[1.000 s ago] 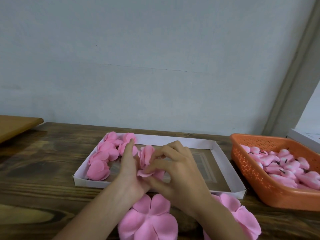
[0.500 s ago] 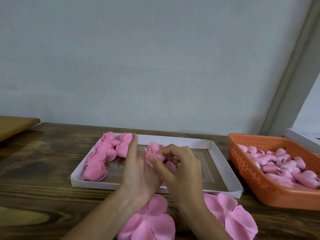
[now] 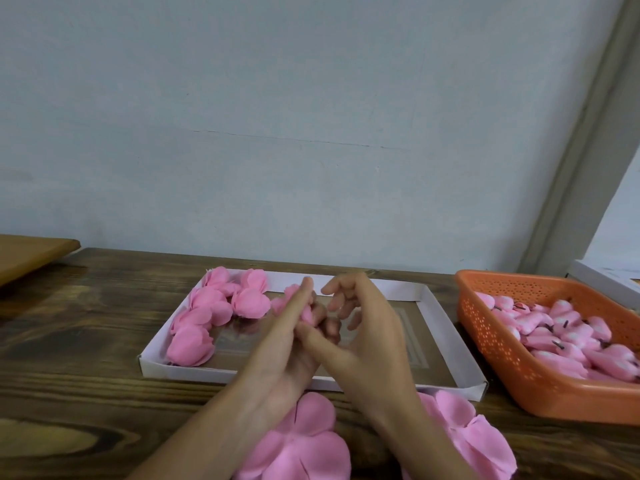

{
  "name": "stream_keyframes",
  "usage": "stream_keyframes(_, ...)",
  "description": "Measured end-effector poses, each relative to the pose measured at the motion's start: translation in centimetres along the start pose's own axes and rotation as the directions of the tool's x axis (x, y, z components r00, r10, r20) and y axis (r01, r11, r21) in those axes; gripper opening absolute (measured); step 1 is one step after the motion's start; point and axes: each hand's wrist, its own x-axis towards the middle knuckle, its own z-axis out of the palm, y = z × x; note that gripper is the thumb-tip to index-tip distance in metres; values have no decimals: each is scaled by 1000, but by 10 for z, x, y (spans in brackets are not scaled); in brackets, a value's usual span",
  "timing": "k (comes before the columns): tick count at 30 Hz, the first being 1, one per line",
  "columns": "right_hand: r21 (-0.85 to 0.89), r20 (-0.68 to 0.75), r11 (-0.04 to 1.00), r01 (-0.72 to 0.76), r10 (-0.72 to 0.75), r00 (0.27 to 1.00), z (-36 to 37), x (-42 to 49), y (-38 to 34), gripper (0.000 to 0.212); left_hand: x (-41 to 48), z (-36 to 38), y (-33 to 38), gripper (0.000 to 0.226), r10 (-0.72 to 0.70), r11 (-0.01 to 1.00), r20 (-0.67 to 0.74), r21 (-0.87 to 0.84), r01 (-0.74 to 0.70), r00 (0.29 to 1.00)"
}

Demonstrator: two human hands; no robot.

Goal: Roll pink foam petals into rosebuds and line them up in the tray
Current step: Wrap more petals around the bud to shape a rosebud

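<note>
Over the left half of the tray (image 3: 180, 371), our left hand (image 3: 277, 344) holds a half-rolled bud (image 3: 291, 293), with the forefinger laid straight along it and the lower fingers curled round the foam. Our right hand (image 3: 370, 327) is just beside it, fingers apart and loose; we cannot tell whether its thumb touches the foam. A cluster of finished rosebuds (image 3: 207, 317) sits at the tray's left end. Flat petal pieces (image 3: 304, 441) wait just in front of the tray, and an orange basket (image 3: 540, 386) of pink pieces stands to its right. We judge most of the lining-up still to do.
</note>
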Motion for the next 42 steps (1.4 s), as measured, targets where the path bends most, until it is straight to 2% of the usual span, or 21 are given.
stream_keyframes(3,12,170,997,-82,79,982,-14,8,4,46,4,-1,11,35,15,1000,-91,-16,-17,996)
stream_keyframes(7,-123,226,991,-52,79,971,-17,9,7,43,6,-3,15,36,6,997,-178,-76,-20,984)
stream_keyframes(11,-173,315,983,-59,113,942,-12,5,5,45,3,1,14,41,-25,994,-173,-107,6,985)
stream_keyframes(13,-198,319,979,-52,115,941,-10,4,5,44,3,0,12,45,5,997,-178,-69,-18,984)
stream_keyframes(16,-219,261,971,-93,150,954,-7,2,8,42,3,1,13,44,-43,984,-146,-178,16,988)
stream_keyframes(18,-180,250,964,-196,238,939,-7,2,11,43,5,2,17,45,-75,977,-141,-207,45,987)
stream_keyframes(22,53,368,859,-510,458,809,-10,5,17,42,7,1,16,45,-15,984,-158,-177,-13,987)
stream_keyframes(27,322,400,717,-618,489,775,-14,10,14,31,6,0,14,40,63,987,-109,-137,-78,992)
stream_keyframes(33,508,388,640,-577,428,816,-11,8,-1,26,5,-1,11,37,100,993,-78,-46,-104,992)
stream_keyframes(38,523,341,710,-471,331,880,-1,2,-5,15,1,-3,4,36,122,993,-93,20,-120,988)
stream_keyframes(42,512,295,755,-408,291,910,5,-1,-3,11,2,-7,3,46,77,997,-100,19,-75,992)
